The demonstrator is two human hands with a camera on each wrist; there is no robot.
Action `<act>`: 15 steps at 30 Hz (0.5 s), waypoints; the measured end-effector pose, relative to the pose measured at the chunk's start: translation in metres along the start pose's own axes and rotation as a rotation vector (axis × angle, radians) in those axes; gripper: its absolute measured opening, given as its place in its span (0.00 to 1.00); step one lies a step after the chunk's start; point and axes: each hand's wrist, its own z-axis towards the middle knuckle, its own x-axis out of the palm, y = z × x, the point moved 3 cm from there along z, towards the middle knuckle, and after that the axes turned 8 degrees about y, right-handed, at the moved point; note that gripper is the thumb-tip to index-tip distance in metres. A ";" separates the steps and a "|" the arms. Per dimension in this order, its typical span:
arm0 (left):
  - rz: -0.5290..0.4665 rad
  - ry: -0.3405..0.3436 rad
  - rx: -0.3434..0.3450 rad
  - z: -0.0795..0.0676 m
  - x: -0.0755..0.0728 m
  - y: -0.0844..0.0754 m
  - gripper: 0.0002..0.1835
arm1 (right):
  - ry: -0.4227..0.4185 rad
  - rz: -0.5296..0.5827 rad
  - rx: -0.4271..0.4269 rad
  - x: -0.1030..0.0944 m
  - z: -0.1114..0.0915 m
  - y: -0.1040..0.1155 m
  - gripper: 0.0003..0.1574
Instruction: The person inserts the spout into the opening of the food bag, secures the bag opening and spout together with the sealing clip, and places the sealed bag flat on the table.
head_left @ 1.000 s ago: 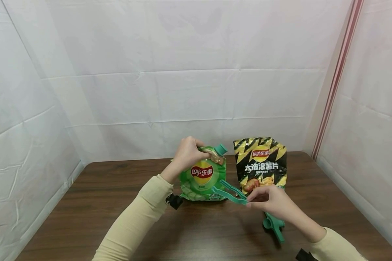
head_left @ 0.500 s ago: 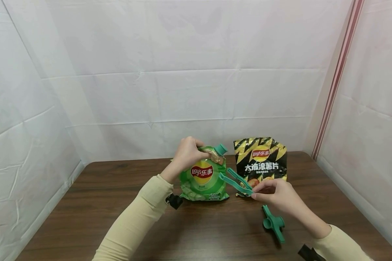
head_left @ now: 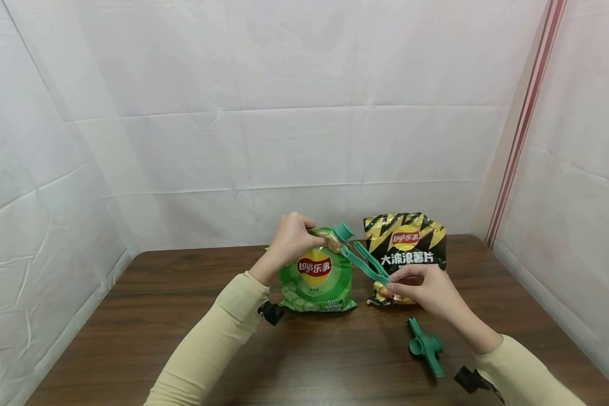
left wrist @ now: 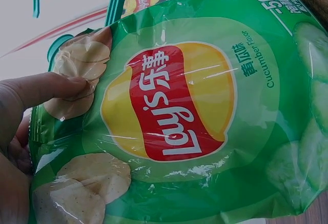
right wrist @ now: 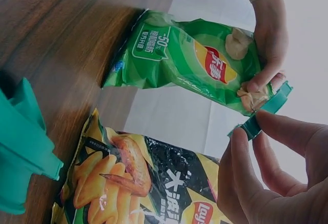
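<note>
My left hand (head_left: 290, 241) pinches the top edge of a green Lay's potato chip bag (head_left: 317, 290), thumb on the front in the left wrist view. The bag stands upright on the table. A round green cap-like piece (head_left: 343, 232) shows at its upper right corner. My right hand (head_left: 425, 286) pinches the joined end of a green bag clip (head_left: 369, 267) between thumb and fingers. The clip's two arms are spread in a V and point toward the bag's top corner. In the head view, the lower arm's tip is right at the bag's edge.
A black and yellow Lay's bag (head_left: 407, 239) stands behind my right hand, partly hidden by it. Another green clip (head_left: 426, 347) with a round spout lies on the brown wooden table (head_left: 223, 349). White sheeting (head_left: 294, 146) surrounds the table at the back and sides.
My right hand has raised the clip and brought its tips up to the green bag's top corner, uncovering the clip on the table. My left hand and the bag have stayed put.
</note>
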 end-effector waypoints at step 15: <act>-0.003 -0.015 0.003 0.001 0.001 0.001 0.06 | -0.035 -0.011 -0.053 0.006 0.031 0.007 0.16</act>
